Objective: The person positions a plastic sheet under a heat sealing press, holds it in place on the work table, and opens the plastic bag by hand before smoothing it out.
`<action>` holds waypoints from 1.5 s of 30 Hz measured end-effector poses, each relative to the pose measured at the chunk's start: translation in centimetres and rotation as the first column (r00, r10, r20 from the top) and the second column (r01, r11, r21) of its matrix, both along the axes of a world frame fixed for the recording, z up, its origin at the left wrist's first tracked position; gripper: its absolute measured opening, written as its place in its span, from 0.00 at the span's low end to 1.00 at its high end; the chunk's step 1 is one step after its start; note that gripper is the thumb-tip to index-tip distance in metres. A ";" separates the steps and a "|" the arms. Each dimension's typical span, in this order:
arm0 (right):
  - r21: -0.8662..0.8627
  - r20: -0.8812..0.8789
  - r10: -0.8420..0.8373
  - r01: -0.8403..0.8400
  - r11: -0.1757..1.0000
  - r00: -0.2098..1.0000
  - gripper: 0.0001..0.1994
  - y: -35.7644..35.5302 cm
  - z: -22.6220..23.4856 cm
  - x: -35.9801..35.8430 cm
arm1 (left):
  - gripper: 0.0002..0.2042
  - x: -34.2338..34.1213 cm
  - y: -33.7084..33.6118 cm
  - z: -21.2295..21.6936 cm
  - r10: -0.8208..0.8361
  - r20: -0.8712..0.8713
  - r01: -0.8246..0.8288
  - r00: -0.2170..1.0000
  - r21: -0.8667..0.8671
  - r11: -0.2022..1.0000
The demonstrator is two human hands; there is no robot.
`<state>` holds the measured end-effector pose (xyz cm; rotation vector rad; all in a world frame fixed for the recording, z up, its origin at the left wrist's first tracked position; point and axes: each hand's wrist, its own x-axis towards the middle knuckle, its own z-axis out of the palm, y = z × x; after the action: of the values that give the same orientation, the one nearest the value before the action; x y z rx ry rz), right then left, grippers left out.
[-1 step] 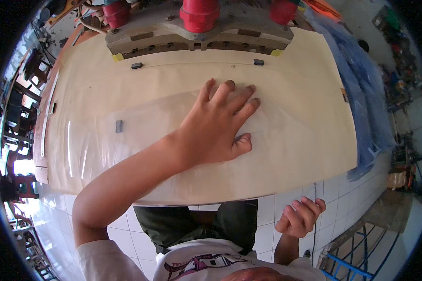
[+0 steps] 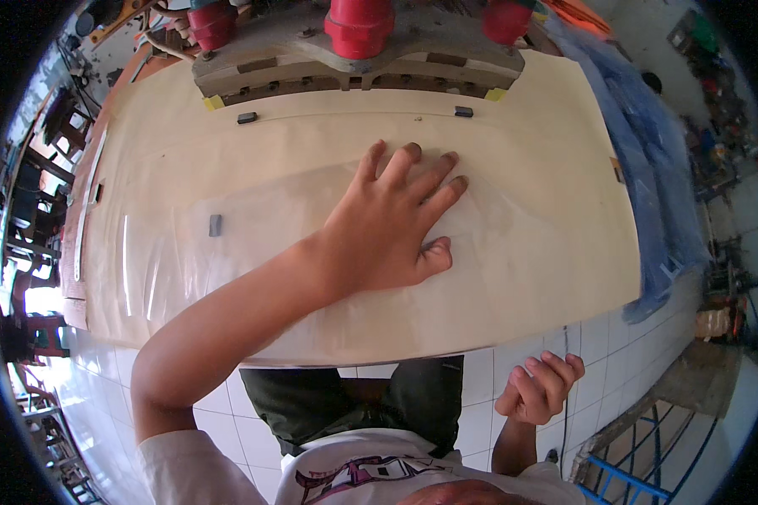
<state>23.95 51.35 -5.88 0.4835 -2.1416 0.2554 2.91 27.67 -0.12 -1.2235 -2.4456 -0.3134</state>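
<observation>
My left hand (image 2: 387,215) lies palm down on a thin clear plastic sheet (image 2: 168,261), its fingers spread and pressed flat. The sheet lies over a larger cream-coloured sheet (image 2: 556,194) that covers the table. Off the table's near edge at the right, my right hand (image 2: 537,391) hangs in the air with loosely bent fingers; nothing shows in it. A small grey block (image 2: 216,225) sits at the left part of the clear sheet.
A heavy grey metal press head (image 2: 362,67) with red fittings (image 2: 358,25) spans the far edge. Two small dark blocks stand before it, the right one (image 2: 464,111) beside a thin line. Blue plastic sheeting (image 2: 648,185) hangs at the right; a blue metal frame (image 2: 640,480) stands lower right.
</observation>
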 end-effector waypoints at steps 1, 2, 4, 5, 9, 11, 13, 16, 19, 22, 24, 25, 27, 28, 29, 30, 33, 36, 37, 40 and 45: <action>-0.004 0.009 -0.016 0.016 1.000 1.000 0.09 0.0 -0.1 0.2 | 0.28 0.0 0.0 -0.1 -0.006 -0.018 0.006 1.000 0.008 1.000; -0.002 0.005 -0.018 0.018 1.000 1.000 0.09 0.0 -0.3 0.3 | 0.28 0.0 0.0 -0.2 -0.012 -0.036 0.013 0.999 0.017 1.000; -0.096 -0.014 -0.082 0.080 0.992 0.997 0.09 -0.1 -0.6 0.5 | 0.27 0.1 0.0 -0.2 -0.014 -0.038 0.015 0.999 0.025 1.000; -0.094 -0.019 -0.084 0.081 0.992 0.996 0.09 -0.1 -0.7 0.6 | 0.27 0.2 0.0 -0.2 -0.015 -0.035 0.016 0.999 0.031 0.999; -0.138 -0.017 -0.099 0.095 0.986 0.995 0.10 -0.4 -0.9 0.8 | 0.27 0.3 -0.1 -0.3 -0.035 -0.030 0.036 0.999 0.045 0.998; -0.154 -0.013 -0.095 0.092 0.984 0.995 0.10 -0.8 -0.9 0.8 | 0.27 0.2 -0.1 -0.5 -0.037 -0.029 0.039 0.999 0.067 0.997; -0.185 -0.022 -0.115 0.109 0.977 0.993 0.08 -1.2 -1.0 0.9 | 0.27 0.1 -0.1 -0.6 -0.052 -0.027 0.054 0.998 0.059 0.997; -0.449 -0.020 -0.060 0.045 0.892 0.998 0.08 -2.2 -0.6 1.0 | 0.27 0.1 0.0 -0.6 -0.062 -0.032 0.063 0.998 0.055 0.996; -0.813 -0.034 -0.011 -0.022 0.582 0.999 0.15 -3.1 -2.4 0.8 | 0.27 0.0 0.1 -0.6 -0.058 -0.034 0.060 0.998 0.057 0.997; -0.997 -0.076 0.197 -0.068 -0.047 0.977 0.19 -2.7 -3.3 1.3 | 0.27 0.1 0.0 -0.4 -0.074 -0.025 0.075 0.997 0.052 0.996; -0.808 -0.362 0.546 0.038 -0.588 0.755 0.29 -2.3 -3.7 1.3 | 0.27 -0.1 0.0 -0.6 -0.088 -0.010 0.089 0.996 0.060 0.994; -0.806 -0.359 0.536 0.036 -0.590 0.764 0.29 -2.5 -3.7 1.3 | 0.26 -0.2 0.0 -0.7 -0.086 -0.020 0.087 0.996 0.063 0.994; -0.760 -0.332 0.702 0.262 -0.595 0.630 0.37 -3.4 -3.7 1.2 | 0.26 -0.1 0.0 -0.7 -0.074 -0.029 0.075 0.997 0.056 0.996; -0.759 -0.333 0.696 0.257 -0.598 0.637 0.37 -3.9 -3.4 1.3 | 0.26 -0.1 0.1 -0.8 -0.083 -0.029 0.085 0.996 0.055 0.995; -0.767 -0.312 0.732 0.294 -0.570 0.605 0.38 -4.3 -3.0 1.3 | 0.26 0.0 0.2 -0.8 -0.083 -0.035 0.084 0.996 0.054 0.995; -0.774 -0.292 0.767 0.330 -0.540 0.571 0.40 -4.7 -2.6 1.3 | 0.26 0.0 0.2 -0.8 -0.082 -0.041 0.084 0.996 0.052 0.995; -0.788 -0.290 0.755 0.301 -0.537 0.589 0.38 -5.0 -2.4 0.9 | 0.26 0.0 0.4 -0.6 -0.094 -0.002 0.094 0.996 0.061 0.994; -0.771 -0.304 0.726 0.288 -0.568 0.617 0.36 -5.2 -3.0 0.4 | 0.26 0.0 0.2 -0.8 -0.081 0.002 0.081 0.997 0.040 0.996; -0.758 -0.326 0.714 0.280 -0.589 0.619 0.36 -5.3 -3.1 0.3 | 0.26 0.0 0.2 -0.8 -0.083 0.001 0.083 0.997 0.039 0.996; -0.753 -0.376 0.720 0.260 -0.604 0.584 0.34 -5.5 -2.9 0.2 | 0.27 -0.1 0.2 -0.9 -0.073 -0.006 0.073 0.997 0.026 0.997; -0.826 -0.350 0.728 0.173 -0.537 0.590 0.29 -5.1 -2.8 0.7 | 0.26 -0.4 0.2 -1.1 -0.108 -0.032 0.110 0.994 0.068 0.992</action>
<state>24.66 46.22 -8.69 -0.0156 -0.9495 2.8856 2.51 27.87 -1.17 -1.3247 -2.3287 -0.4056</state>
